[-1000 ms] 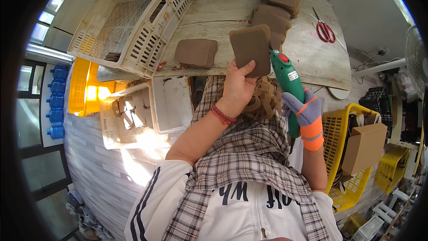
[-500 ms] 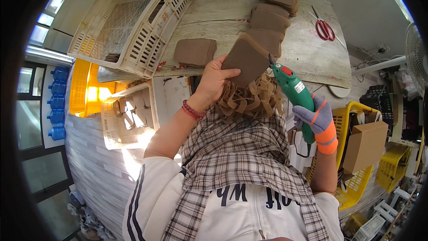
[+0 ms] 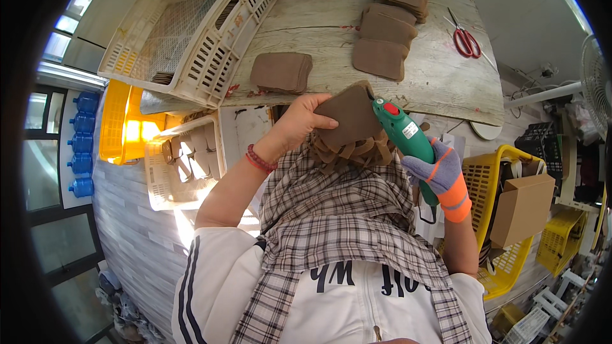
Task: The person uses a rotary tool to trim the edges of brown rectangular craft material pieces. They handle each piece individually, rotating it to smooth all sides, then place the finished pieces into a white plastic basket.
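Note:
My bare left hand [image 3: 299, 121], with a red beaded bracelet at the wrist, pinches a brown rounded fabric piece [image 3: 349, 112] by its left edge, thumb on top. In my right hand [image 3: 440, 175], gloved in purple and orange, is a pair of green electric scissors [image 3: 411, 134] with a red button. Their tip meets the right edge of the piece; the blades are mostly hidden there. Curled brown offcut strips [image 3: 357, 153] lie in my lap on the plaid apron, just below the piece. On the table ahead sits a short stack of brown pieces [image 3: 280, 72].
Several more stacks of brown pieces [image 3: 378, 58] run up the table [image 3: 440, 83]. Red-handled scissors [image 3: 466, 43] lie at its right. A cream crate [image 3: 223, 44] stands at the left, a yellow crate [image 3: 478, 178] holding a cardboard box [image 3: 521, 210] at my right.
The brown piece has come nearer to me and turned, uncovering the stack behind it. The electric scissors have moved left and down, their tip now at the piece's right edge.

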`<control>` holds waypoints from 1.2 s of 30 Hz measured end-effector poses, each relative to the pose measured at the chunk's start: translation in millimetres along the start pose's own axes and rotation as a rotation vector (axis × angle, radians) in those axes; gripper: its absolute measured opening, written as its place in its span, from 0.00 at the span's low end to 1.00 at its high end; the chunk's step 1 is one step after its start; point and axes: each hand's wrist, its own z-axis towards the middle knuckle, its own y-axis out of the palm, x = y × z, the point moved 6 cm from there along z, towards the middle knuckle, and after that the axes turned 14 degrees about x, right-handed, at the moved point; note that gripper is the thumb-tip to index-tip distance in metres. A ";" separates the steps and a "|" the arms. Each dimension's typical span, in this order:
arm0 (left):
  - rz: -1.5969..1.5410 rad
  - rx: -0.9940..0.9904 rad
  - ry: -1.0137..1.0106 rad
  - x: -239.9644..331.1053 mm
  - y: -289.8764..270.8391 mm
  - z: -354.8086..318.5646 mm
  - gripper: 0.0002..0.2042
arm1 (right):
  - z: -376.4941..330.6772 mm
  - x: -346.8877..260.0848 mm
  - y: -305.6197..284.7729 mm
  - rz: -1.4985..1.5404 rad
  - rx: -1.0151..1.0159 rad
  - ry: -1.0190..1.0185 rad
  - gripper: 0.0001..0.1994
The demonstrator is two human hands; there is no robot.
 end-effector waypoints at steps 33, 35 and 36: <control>0.227 0.073 0.138 32.7 -7.2 -17.2 0.10 | -2.6 3.2 14.1 -0.318 -0.084 -0.176 0.26; 0.292 0.034 0.140 33.3 -1.8 -18.2 0.11 | -3.4 0.9 14.7 -0.294 -0.071 -0.198 0.26; 0.315 0.016 0.151 34.7 1.8 -18.8 0.12 | -3.7 -0.5 15.1 -0.282 -0.064 -0.209 0.26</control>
